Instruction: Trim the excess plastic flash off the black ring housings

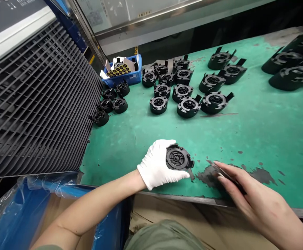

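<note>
My left hand (158, 166), in a white glove, grips a round black plastic housing (177, 158) from its left side. The ribbed, ring-shaped face of the housing is turned up, and tabs stand out at its rim. Bare and to the right of it, my right hand (247, 191) pinches a pair of thin metal tweezers (219, 170) between thumb and fingers. Their tips point left toward the housing, apart from it. My right palm hides the rear of the tweezers.
Several similar black housings (189, 106) stand in groups on the green mat (266, 128). A blue bin (137, 74) with yellow-and-black round parts stands at the back. Stacked black grid trays (42, 93) rise at left. Below them is a blue crate (34, 205) with plastic film.
</note>
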`<state>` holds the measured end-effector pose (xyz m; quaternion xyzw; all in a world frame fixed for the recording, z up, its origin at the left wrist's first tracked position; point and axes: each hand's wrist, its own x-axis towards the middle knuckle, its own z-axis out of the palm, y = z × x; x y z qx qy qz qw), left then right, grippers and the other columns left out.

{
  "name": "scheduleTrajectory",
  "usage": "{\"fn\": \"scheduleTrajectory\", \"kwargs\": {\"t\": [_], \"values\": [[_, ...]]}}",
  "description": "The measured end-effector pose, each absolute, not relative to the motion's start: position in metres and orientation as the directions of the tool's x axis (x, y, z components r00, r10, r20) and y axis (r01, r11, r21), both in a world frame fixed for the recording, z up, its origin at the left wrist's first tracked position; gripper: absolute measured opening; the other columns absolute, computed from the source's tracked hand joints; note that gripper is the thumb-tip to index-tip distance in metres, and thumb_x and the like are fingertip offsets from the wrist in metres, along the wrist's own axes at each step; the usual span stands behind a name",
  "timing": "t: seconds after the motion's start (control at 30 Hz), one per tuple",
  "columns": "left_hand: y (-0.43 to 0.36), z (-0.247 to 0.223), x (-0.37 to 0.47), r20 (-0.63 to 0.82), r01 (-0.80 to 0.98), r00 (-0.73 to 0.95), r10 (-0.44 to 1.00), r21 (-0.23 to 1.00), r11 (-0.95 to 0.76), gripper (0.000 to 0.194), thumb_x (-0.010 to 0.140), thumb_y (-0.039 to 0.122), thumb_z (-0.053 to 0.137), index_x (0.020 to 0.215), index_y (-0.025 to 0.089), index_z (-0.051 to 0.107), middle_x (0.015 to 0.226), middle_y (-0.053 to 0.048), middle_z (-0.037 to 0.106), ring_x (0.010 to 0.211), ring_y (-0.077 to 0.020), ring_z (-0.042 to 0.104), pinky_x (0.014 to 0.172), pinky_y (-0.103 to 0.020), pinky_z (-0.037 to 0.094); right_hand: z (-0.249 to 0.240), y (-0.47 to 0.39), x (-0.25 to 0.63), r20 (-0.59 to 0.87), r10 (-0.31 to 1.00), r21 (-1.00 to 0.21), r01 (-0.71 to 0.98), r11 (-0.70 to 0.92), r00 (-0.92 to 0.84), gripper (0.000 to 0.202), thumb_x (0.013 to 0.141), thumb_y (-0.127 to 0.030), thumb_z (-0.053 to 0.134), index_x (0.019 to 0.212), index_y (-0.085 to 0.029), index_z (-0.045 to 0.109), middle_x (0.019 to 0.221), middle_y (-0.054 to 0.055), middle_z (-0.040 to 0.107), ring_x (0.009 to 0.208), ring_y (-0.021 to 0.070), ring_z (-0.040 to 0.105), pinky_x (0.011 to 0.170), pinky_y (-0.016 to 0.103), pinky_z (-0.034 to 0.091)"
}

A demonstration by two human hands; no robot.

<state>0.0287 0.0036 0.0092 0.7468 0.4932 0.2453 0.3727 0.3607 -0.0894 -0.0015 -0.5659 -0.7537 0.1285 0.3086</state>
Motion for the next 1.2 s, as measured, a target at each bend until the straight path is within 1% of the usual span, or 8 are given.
{"fn": "scheduleTrajectory", "kwargs": {"t": [0.17, 0.33, 0.47, 0.63, 0.77, 0.9, 1.0, 1.2], "values": [[0.046, 0.021, 0.016, -0.044, 0.425, 0.663, 0.747, 0.844, -0.327, 0.125, 0.074, 0.076, 0.123, 0.176, 0.024, 0.073, 0.185, -0.024, 0.076, 0.175, -0.054, 0.074, 0.154, -0.073, 0.058, -0.002, -0.093, 0.366, 0.344, 0.912, -0.575, 0.718, 0.391, -0.222, 0.04, 0.128, -0.046, 0.071, 0.164, -0.034, 0.083, 0.143, 0.004, 0.096, 0.114, 0.029, 0.098, 0.105, 0.038, 0.08], [0.081, 0.021, 0.015, -0.024, 0.306, 0.822, 0.57, 0.862, -0.405, 0.119, 0.084, 0.072, 0.118, 0.182, 0.026, 0.068, 0.187, -0.023, 0.074, 0.178, -0.0506, 0.072, 0.156, -0.069, 0.056, 0.008, -0.094, 0.365, 0.327, 0.918, -0.567, 0.73, 0.381, -0.225, 0.037, 0.129, -0.047, 0.07, 0.161, -0.036, 0.085, 0.141, 0.002, 0.097, 0.109, 0.0295, 0.097, 0.097, 0.04, 0.079], [0.093, 0.02, 0.018, 0.039, 0.243, 0.835, 0.549, 0.869, -0.431, 0.111, 0.088, 0.073, 0.115, 0.178, 0.024, 0.072, 0.181, -0.023, 0.078, 0.172, -0.0496, 0.077, 0.151, -0.067, 0.061, 0.015, -0.094, 0.365, 0.307, 0.93, -0.557, 0.754, 0.349, -0.204, 0.039, 0.129, -0.051, 0.069, 0.16, -0.034, 0.086, 0.138, 0.003, 0.097, 0.108, 0.0294, 0.097, 0.097, 0.039, 0.079], [0.097, 0.029, 0.016, -0.017, 0.281, 0.809, 0.588, 0.889, -0.361, 0.092, 0.092, 0.069, 0.115, 0.168, 0.03, 0.082, 0.174, -0.015, 0.087, 0.165, -0.0461, 0.083, 0.147, -0.062, 0.065, 0.022, -0.088, 0.358, 0.262, 0.954, -0.596, 0.754, 0.276, -0.142, 0.046, 0.127, -0.05, 0.071, 0.168, -0.037, 0.087, 0.128, 0.005, 0.098, 0.099, 0.0296, 0.097, 0.091, 0.036, 0.08], [0.096, 0.032, 0.017, -0.04, 0.276, 0.769, 0.638, 0.921, -0.274, 0.083, 0.093, 0.068, 0.115, 0.161, 0.03, 0.087, 0.17, -0.013, 0.09, 0.162, -0.0448, 0.086, 0.145, -0.059, 0.067, 0.029, -0.08, 0.341, 0.277, 0.941, -0.613, 0.719, 0.328, -0.193, 0.049, 0.127, -0.044, 0.071, 0.175, -0.041, 0.081, 0.137, 0.002, 0.098, 0.102, 0.0283, 0.097, 0.095, 0.037, 0.081], [0.094, 0.03, 0.02, -0.059, 0.272, 0.754, 0.655, 0.935, -0.229, 0.083, 0.093, 0.068, 0.115, 0.16, 0.028, 0.087, 0.166, -0.012, 0.092, 0.159, -0.0437, 0.087, 0.143, -0.057, 0.068, 0.033, -0.076, 0.327, 0.25, 0.942, -0.64, 0.692, 0.334, -0.223, 0.052, 0.128, -0.041, 0.068, 0.179, -0.039, 0.078, 0.147, 0.004, 0.096, 0.108, 0.0301, 0.097, 0.093, 0.041, 0.081], [0.094, 0.03, 0.021, -0.059, 0.271, 0.751, 0.658, 0.936, -0.225, 0.083, 0.091, 0.067, 0.116, 0.159, 0.029, 0.088, 0.168, -0.011, 0.091, 0.16, -0.0437, 0.087, 0.144, -0.058, 0.067, 0.035, -0.074, 0.324, 0.276, 0.928, -0.612, 0.699, 0.369, -0.248, 0.057, 0.129, -0.036, 0.068, 0.186, -0.041, 0.072, 0.147, 0.003, 0.096, 0.105, 0.028, 0.096, 0.089, 0.039, 0.079], [0.094, 0.031, 0.02, -0.076, 0.286, 0.75, 0.657, 0.933, -0.218, 0.08, 0.094, 0.067, 0.114, 0.159, 0.029, 0.088, 0.167, -0.011, 0.091, 0.161, -0.0441, 0.086, 0.145, -0.059, 0.066, 0.038, -0.075, 0.32, 0.313, 0.914, -0.568, 0.72, 0.399, -0.26, 0.063, 0.131, -0.033, 0.066, 0.192, -0.045, 0.063, 0.142, 0.001, 0.095, 0.102, 0.0236, 0.094, 0.095, 0.034, 0.076]]}}
